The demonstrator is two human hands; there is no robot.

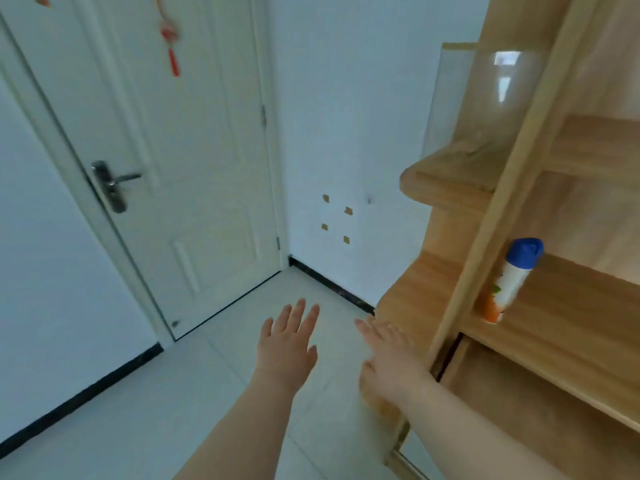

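My left hand (289,344) is stretched out over the pale tiled floor, fingers straight and slightly spread, holding nothing. My right hand (389,358) reaches forward beside it with straight fingers, close to the left end of a wooden shelf unit (485,209); whether it touches the wood I cannot tell. On a middle shelf to the right stands a white spray can (512,278) with a blue cap and an orange base. A clear glass container (485,98) sits on the upper shelf.
A shut white door (166,168) with a metal lever handle (116,183) fills the left, a red tassel ornament (169,39) hanging on it. A white wall (346,133) with small tan marks and a black baseboard meets the floor ahead.
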